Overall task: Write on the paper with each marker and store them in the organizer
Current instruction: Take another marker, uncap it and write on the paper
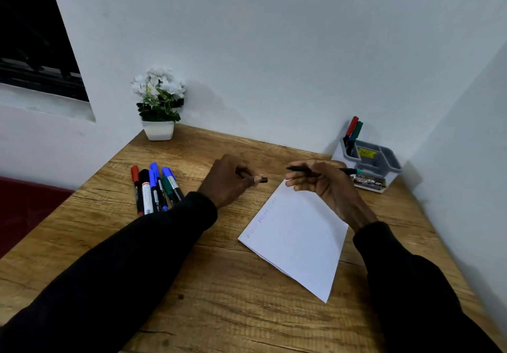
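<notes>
Two hands in black sleeves are working over a wooden desk (219, 284). Left hand (230, 179) is pinching a small dark cap (264, 179) btw. thumb & fingertips, other fingers curled, just left of the paper's far corner. Right hand (323, 188) is gripping a thin dark marker (300, 169) w/ a teal rear end. Its fingers are curling round the barrel, which is lying roughly level, thin end pointing left toward the cap, the two a small gap apart. Hand & marker are sitting over the far corner of the paper (296, 243); whether the fingers are touching the sheet cannot be told. Paper is a white sheet lying at an angle, right of desk centre, w/ faint coloured writing (260, 221) running along its left edge, words not legible. Organizer (391, 171), grey & white w/ several compartments, is standing in the far-right corner by the wall, just beyond the right hand. A red marker (352, 126) & a green marker (358, 130) are leaning in its far-left compartment. Five loose markers (145, 193) (red, black, 2 blue, green) are lying side by side at left, caps pointing far, near ends partly hidden by the left sleeve. White-flower pot (158, 130) is sitting at the far-left corner.
</notes>
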